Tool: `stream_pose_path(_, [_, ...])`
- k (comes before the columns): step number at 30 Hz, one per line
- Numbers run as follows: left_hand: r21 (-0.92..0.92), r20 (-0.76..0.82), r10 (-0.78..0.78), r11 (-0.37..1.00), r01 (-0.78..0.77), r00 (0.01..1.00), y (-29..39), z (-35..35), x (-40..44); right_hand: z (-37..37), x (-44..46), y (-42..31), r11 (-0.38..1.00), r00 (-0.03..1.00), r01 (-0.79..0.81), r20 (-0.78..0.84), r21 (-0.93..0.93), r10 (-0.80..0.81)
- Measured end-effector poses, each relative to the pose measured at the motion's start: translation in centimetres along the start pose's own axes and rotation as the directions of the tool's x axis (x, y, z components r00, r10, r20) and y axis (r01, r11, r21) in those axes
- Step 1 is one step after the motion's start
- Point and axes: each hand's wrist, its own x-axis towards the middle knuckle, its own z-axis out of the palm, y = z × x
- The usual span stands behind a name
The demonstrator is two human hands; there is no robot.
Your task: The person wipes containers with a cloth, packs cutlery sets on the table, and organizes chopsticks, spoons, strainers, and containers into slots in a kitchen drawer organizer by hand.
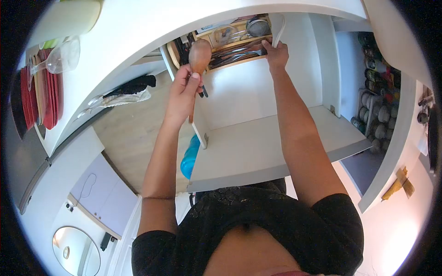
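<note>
A wooden spoon (200,56) stands bowl-up in my left hand (186,87), its handle running down below the closed fingers. My right hand (277,53) is at the right end of the wooden utensil tray (237,59), its fingers closed around the end of something white and curved (280,31). Inside the tray lie metal cutlery (239,51), a strainer (258,27) and other utensils. The tray sits at the far end of the open white drawer (258,92).
Red plates (51,92) and a clear glass (64,56) stand on the white counter at left. A blue bottle (189,158) is beside the drawer's left side. Jars and cans (380,110) fill the compartment at right.
</note>
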Motion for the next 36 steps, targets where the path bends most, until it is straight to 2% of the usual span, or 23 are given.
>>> stream_pose_path(3, [0.023,0.011,0.033,0.999,-0.033,0.999,-1.4,0.3,1.4,0.2,0.0,0.0,0.994,0.997,-0.073,-0.006,0.084,0.073])
stream_pose_path(5, [0.427,0.058,0.242,0.871,-0.243,0.969,-2.2,0.9,2.9,0.2,0.3,-0.1,0.995,0.999,-0.043,-0.019,-0.092,0.041])
stream_pose_path(6, [0.427,0.061,0.242,0.870,-0.245,0.968,-2.1,1.7,3.7,0.1,0.4,-0.3,0.995,0.999,-0.045,-0.022,-0.092,0.043])
stream_pose_path(9, [0.514,0.063,0.258,0.820,-0.252,0.964,-2.2,5.2,6.7,-0.6,0.3,-0.7,0.996,0.996,-0.088,0.012,-0.013,0.088])
stream_pose_path(11, [0.607,0.145,0.430,0.673,-0.423,0.891,-3.6,7.3,9.3,-1.5,0.5,-0.2,0.977,0.985,-0.167,-0.022,0.132,0.171])
stream_pose_path(12, [0.600,0.149,0.433,0.675,-0.429,0.889,-4.2,8.4,10.2,-2.4,0.2,-0.3,0.978,0.985,-0.165,-0.030,0.129,0.170])
stream_pose_path(14, [0.620,0.134,0.313,0.713,-0.326,0.940,-5.4,10.1,11.9,-4.4,-0.7,-0.7,0.988,0.991,-0.118,-0.056,0.097,0.124])
stream_pose_path(15, [0.617,0.136,0.315,0.715,-0.329,0.939,-6.2,10.7,12.5,-4.8,-0.8,-0.1,0.989,0.991,-0.117,-0.061,0.095,0.123])
stream_pose_path(17, [0.643,0.139,0.303,0.697,-0.318,0.943,-7.6,11.7,13.5,-5.5,-0.6,1.5,0.924,0.969,-0.239,0.008,0.299,0.248])
stream_pose_path(21, [0.608,0.117,0.265,0.743,-0.280,0.957,-9.6,13.1,14.2,-6.9,-1.2,1.4,0.881,0.951,-0.300,0.037,0.365,0.308])
stream_pose_path(23, [0.607,0.159,0.458,0.654,-0.452,0.875,-11.3,13.1,14.8,-7.0,-1.2,1.3,0.837,0.945,-0.319,0.086,0.445,0.314])
stream_pose_path(24, [0.607,0.159,0.455,0.655,-0.450,0.876,-11.0,13.1,14.4,-7.2,-1.4,0.7,0.837,0.945,-0.321,0.088,0.444,0.316])
stream_pose_path(26, [0.661,0.070,0.566,0.591,-0.463,0.821,-10.2,13.1,13.2,-7.6,-1.9,-0.5,0.787,0.930,-0.364,0.153,0.498,0.333])
stream_pose_path(27, [0.661,0.073,0.563,0.591,-0.463,0.823,-10.7,12.9,13.2,-7.6,-2.0,-0.4,0.785,0.929,-0.368,0.153,0.498,0.338])
stream_pose_path(29, [0.700,-0.035,0.601,0.586,-0.409,0.799,-11.7,12.1,13.3,-7.6,-1.8,-0.4,0.783,0.926,-0.377,0.183,0.495,0.331])
stream_pose_path(33, [0.730,-0.030,0.578,0.570,-0.377,0.815,-13.1,9.9,12.9,-7.0,-2.0,-0.3,0.797,0.925,-0.380,0.186,0.470,0.331])
stream_pose_path(35, [0.692,-0.009,0.567,0.598,-0.404,0.824,-13.8,8.9,13.3,-6.9,-2.3,-0.9,0.586,0.853,-0.511,0.285,0.629,0.438])
stream_pose_path(36, [0.651,0.019,0.557,0.623,-0.433,0.830,-13.4,8.7,13.2,-6.7,-2.8,-1.0,0.588,0.853,-0.511,0.285,0.626,0.437])
